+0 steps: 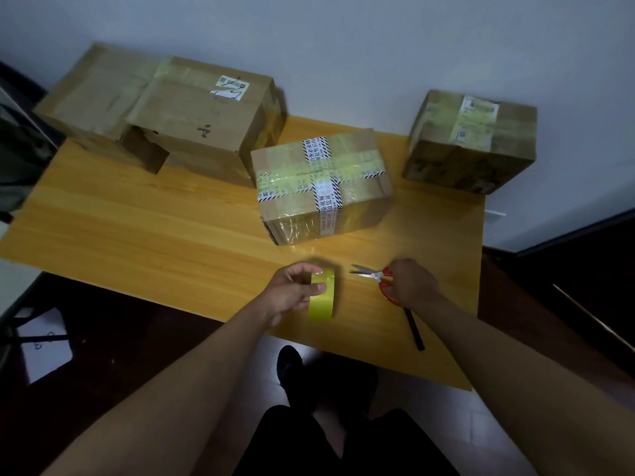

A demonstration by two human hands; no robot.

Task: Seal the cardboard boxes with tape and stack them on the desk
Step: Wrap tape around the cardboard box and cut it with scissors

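Gripping tape roll [322, 297] in left hand [292, 291] and scissors [378, 278] in right hand [412, 282], lower centre, I risk the open blades nicking fingers.

Both bare arms stretched forward; left hand [292, 290] pinching tape roll [322, 294], right hand [410, 282] gripping scissors [376, 278] handles.

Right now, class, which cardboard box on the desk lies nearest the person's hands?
The middle box, crossed by black-and-white striped tape. It sits just beyond the tape roll and scissors; the other boxes stand farther back by the wall.
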